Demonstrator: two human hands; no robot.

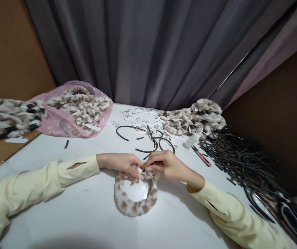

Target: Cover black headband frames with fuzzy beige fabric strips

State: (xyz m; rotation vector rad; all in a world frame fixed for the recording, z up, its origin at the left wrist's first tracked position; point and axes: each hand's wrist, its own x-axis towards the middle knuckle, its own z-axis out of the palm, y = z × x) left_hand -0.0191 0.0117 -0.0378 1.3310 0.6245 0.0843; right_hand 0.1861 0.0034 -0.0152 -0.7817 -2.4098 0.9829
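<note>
A fluffy cream headband with brown spots (134,204) lies curved on the white table (86,221), close to me. My left hand (124,165) pinches its far end, fingers closed on the fur. My right hand (165,163) meets it from the right, fingers also closed on that same end. Both arms wear pale yellow sleeves. What the fingertips hold beyond the fur is hidden.
A pink bag (70,114) of fluffy headbands sits at the back left, another pile (197,119) at the back right. Bare black bands (151,141) lie mid-table, many more (252,169) on the right. A small white bottle (192,140), a pink tool (201,156) and small tags (140,117) lie behind my hands.
</note>
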